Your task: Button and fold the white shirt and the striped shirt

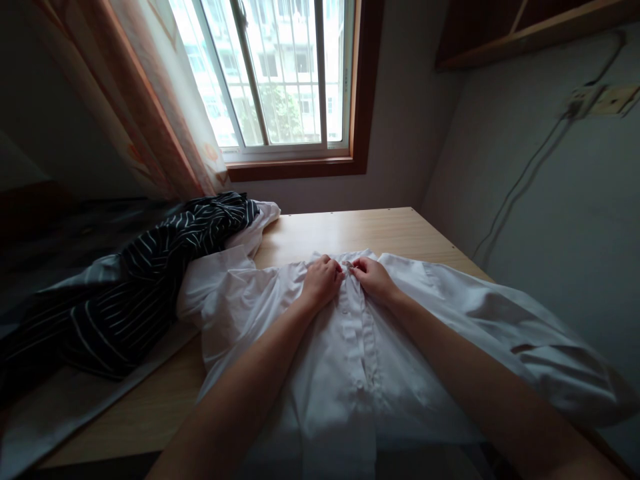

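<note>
At the near side, two bare forearms reach in over one white, button-front cloth shirt (337,373), which lies spread across one pale wood-grain counter (350,230), its near part overhanging the edge. The buttons along its middle strip are too small to count. To the near left, one long, flat white strip (95,393) crosses the counter; its material is unclear. One crumpled heap of black cloth with thin white stripes (150,280) lies beside the shirt on the left, partly over that strip. Farther in, at the shirt's far end, both hands pinch its fabric: the left hand (323,281) with curled fingers, the right hand (374,279) between thumb and fingertips, near each other on either side of the middle strip. Beyond, one white cloth bundle (267,217) sits at the far left, below one orange-and-cream patterned curtain (155,100) and one brown-framed window (285,73).
</note>
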